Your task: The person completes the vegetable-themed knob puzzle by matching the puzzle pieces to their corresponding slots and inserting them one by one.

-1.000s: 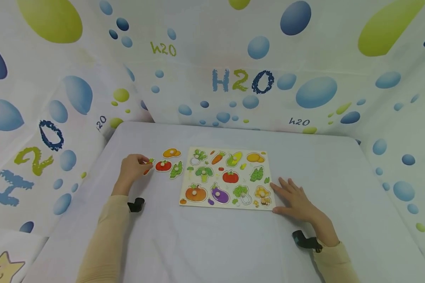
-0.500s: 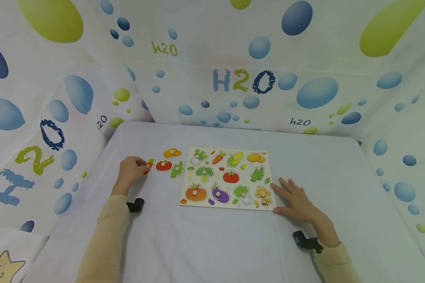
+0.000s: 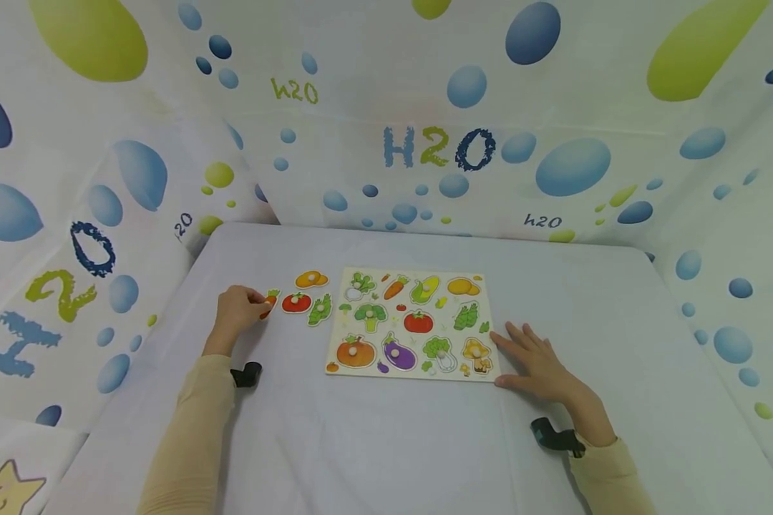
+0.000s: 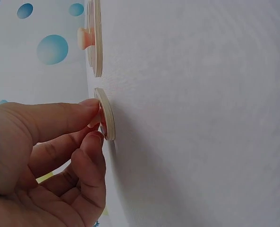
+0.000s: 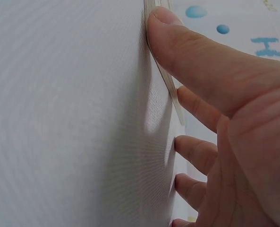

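White cloth covers the table point(image 3: 399, 443), with drop-patterned sheeting point(image 3: 361, 157) rising beyond its far edge. One vegetable board point(image 3: 395, 322) lies midway between the table's left and right edges, bearing seven knobbed pieces point(image 3: 356, 352). Four loose pieces sit nearer the table's left edge: one carrot piece point(image 3: 271, 303), one tomato piece point(image 3: 296, 303), one yellow-orange piece point(image 3: 311, 280) and one green piece point(image 3: 320, 310). Of two hands, the left hand point(image 3: 237, 311) pinches the carrot piece, tilted, by its knob; the right hand point(image 3: 537, 361), fingers spread and grasping nothing, touches the board's right edge, thumb at its near-right corner.
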The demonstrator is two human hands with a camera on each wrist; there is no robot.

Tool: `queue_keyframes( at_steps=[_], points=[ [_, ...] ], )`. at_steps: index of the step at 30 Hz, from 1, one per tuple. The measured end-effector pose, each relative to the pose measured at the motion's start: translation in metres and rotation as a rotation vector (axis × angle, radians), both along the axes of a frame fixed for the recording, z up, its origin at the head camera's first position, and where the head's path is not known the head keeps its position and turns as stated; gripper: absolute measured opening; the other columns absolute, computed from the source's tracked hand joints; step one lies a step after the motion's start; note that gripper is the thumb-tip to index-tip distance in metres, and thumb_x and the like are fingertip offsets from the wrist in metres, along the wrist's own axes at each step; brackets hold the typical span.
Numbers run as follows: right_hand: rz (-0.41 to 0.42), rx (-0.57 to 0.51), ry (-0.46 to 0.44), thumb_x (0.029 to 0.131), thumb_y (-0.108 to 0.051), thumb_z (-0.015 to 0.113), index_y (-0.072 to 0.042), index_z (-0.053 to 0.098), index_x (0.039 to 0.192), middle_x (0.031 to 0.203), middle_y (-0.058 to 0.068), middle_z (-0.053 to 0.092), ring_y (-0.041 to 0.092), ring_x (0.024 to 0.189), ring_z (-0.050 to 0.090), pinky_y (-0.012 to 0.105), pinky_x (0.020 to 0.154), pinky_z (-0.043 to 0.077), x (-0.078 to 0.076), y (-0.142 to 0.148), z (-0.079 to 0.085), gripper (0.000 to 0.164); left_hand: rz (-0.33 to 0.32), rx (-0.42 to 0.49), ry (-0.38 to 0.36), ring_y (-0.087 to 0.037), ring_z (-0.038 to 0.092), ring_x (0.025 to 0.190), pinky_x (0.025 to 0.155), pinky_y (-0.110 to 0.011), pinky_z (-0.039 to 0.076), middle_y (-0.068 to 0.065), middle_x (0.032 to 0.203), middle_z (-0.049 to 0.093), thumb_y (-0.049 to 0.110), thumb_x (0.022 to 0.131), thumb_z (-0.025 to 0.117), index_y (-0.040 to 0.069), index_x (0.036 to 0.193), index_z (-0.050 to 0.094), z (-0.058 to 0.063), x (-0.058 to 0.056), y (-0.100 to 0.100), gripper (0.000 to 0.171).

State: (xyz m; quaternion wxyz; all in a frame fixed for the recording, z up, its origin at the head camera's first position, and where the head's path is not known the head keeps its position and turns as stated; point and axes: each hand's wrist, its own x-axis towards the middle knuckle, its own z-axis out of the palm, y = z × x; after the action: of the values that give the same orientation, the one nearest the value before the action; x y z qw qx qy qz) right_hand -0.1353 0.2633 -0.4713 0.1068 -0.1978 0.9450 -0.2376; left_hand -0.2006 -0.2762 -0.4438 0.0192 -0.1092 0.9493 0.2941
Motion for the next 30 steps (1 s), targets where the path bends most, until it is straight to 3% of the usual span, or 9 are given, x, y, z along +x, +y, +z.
queue_keyframes(
  at_steps=[12, 23, 30],
  points=[
    [0.002, 0.01, -0.001, 0.082, -0.042, 0.074, -0.011, 0.042, 0.148, 0.156, 0.028, 0.024, 0.056, 0.143, 0.011, 0.077, 0.105, 0.009, 0.0, 0.0, 0.0, 0.079, 0.043, 0.008, 0.004, -0.026, 0.057, 0.075, 0.058, -0.026, 0.044, -0.023, 0.092, 0.066, 0.011, 0.09, 0.064, -0.01, 0.1, 0.068, 0.011, 0.001, 0.006, 0.023],
    [-0.002, -0.001, -0.007, 0.082, -0.043, 0.074, -0.011, 0.041, 0.148, 0.157, 0.027, 0.023, 0.055, 0.143, 0.01, 0.077, 0.105, 0.008, 0.0, 0.001, -0.002, 0.08, -0.023, -0.003, 0.048, -0.027, 0.057, 0.077, 0.06, -0.025, 0.045, -0.023, 0.092, 0.066, 0.012, 0.091, 0.064, -0.009, 0.099, 0.068, 0.034, -0.011, 0.032, 0.022],
    [0.0, -0.005, -0.011, 0.082, -0.043, 0.074, -0.011, 0.042, 0.147, 0.156, 0.028, 0.024, 0.055, 0.143, 0.011, 0.077, 0.105, 0.008, 0.0, 0.0, 0.001, 0.08, -0.073, -0.016, 0.034, -0.027, 0.055, 0.084, 0.064, -0.026, 0.047, -0.021, 0.097, 0.065, 0.013, 0.092, 0.064, -0.007, 0.102, 0.069, 0.04, -0.025, 0.064, 0.023]
  ],
)
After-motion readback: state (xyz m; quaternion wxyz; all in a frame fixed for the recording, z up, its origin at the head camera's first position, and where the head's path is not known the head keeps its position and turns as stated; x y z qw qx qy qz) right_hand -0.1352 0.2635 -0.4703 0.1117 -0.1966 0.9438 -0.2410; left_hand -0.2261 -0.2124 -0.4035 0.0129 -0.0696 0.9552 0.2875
